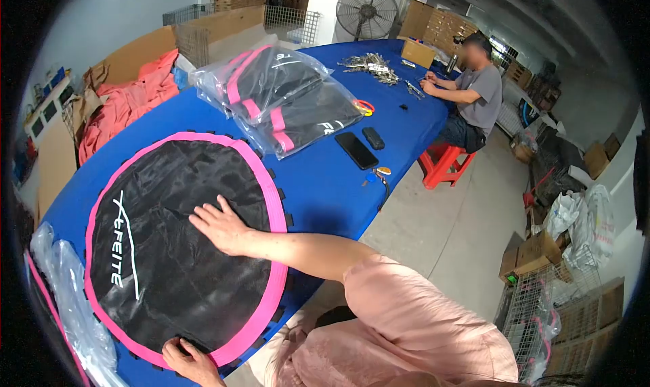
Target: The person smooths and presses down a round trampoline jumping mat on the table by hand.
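Note:
A round black trampoline mat with a pink border, black tabs around its rim and white lettering lies spread on the blue-covered table. My right hand rests palm down on the upper middle of the mat, fingers spread and holding nothing. At the mat's near edge, my left hand has its fingers curled at the pink border, with thumb and fingers pinching it. Beyond the mat sit folded black-and-pink mats in clear plastic bags.
Right of the bags lie a phone, a small black case, keys and yellow-red scissors. A co-worker sits on a red stool near a pile of metal parts. Clear plastic lies at left.

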Demonstrator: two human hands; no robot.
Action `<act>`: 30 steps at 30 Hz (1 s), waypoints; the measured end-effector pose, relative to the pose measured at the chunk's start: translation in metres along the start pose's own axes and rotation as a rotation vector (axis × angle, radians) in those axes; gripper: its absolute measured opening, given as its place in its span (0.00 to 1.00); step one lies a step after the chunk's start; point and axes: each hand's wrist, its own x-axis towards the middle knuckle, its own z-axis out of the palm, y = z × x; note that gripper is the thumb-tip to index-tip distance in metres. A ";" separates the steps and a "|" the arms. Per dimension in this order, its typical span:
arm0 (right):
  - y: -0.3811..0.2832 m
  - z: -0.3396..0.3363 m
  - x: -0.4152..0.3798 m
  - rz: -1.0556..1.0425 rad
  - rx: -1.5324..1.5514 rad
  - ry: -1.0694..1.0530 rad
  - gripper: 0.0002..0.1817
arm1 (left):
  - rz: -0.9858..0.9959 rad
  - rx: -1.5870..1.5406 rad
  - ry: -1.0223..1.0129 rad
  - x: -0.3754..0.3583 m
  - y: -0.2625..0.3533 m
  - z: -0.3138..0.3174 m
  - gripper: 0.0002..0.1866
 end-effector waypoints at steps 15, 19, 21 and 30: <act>0.047 0.004 -0.023 0.118 -0.152 0.190 0.26 | 0.022 -0.001 0.014 0.003 0.012 -0.004 0.05; 0.040 0.004 -0.046 0.068 -0.006 0.129 0.31 | -0.007 0.047 -0.013 0.006 0.016 -0.007 0.04; 0.032 -0.002 -0.052 0.035 0.043 0.109 0.31 | -0.040 0.048 -0.004 0.006 0.020 -0.005 0.05; -0.003 -0.006 -0.042 -0.130 0.086 0.066 0.33 | -0.045 0.090 -0.010 0.008 0.025 -0.007 0.05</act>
